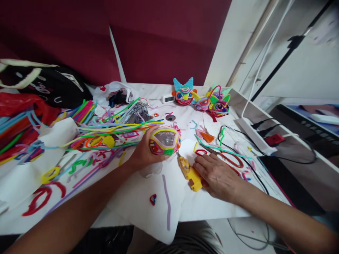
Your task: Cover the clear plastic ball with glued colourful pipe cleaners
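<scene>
My left hand [144, 150] grips a clear ball-shaped piece [164, 139], edged with yellow, pink and lilac pipe cleaners and a green bit at its lower side. To its right, my right hand [215, 173] is closed over the grip side of a yellow hot glue gun [188, 171]. The gun's nozzle points up and left, close to the ball's lower right edge; whether they touch is unclear. Just beyond my right fingers lie scissors with orange handles [233, 158] and a red pipe-cleaner loop [200, 152]. A lilac strip [166, 203] and a small red-and-blue piece [153, 199] lie in front.
Pipe-cleaner bundles [116, 130] cover the left side. Finished animal heads [184, 93] stand at the back beside a small digital clock [168, 99]. A power strip [255, 135] with cables lies at right, and a black bag [47, 84] at back left.
</scene>
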Available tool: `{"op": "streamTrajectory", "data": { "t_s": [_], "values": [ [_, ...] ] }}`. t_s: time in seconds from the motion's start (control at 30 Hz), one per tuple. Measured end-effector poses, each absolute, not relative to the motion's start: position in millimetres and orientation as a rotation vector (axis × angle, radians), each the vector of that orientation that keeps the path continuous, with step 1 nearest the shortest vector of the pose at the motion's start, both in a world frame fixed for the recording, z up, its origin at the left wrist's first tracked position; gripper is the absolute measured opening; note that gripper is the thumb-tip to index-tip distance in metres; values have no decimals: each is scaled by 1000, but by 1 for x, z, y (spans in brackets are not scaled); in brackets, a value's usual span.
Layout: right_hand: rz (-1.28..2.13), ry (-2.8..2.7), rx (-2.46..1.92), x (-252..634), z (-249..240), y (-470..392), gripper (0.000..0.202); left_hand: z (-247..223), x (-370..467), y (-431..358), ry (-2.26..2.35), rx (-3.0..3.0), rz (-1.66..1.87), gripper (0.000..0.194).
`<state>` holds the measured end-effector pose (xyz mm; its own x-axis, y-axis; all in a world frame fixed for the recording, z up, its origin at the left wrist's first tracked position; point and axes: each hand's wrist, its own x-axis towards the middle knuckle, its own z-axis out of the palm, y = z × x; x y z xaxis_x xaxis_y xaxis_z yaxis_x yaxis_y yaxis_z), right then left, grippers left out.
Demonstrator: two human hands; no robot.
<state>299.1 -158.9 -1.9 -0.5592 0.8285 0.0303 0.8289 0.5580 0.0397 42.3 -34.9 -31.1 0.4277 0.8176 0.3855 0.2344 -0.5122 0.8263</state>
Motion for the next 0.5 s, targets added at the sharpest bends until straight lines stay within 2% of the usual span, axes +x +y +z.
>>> {"op": "streamTrajectory", "data": {
  "t_s": [0.17,0.3,0.5],
  "values": [
    [-44,-2739,-1423,307,2,-164,39,-32,43,-32,885,1903,1123,100],
    [-31,-2681,-1359,317,8,-166,36,-33,42,-31,919,1854,1159,100],
    [98,-2480,-1409,331,24,-171,43,-31,40,-35,997,1848,1205,107]
  ]
}}
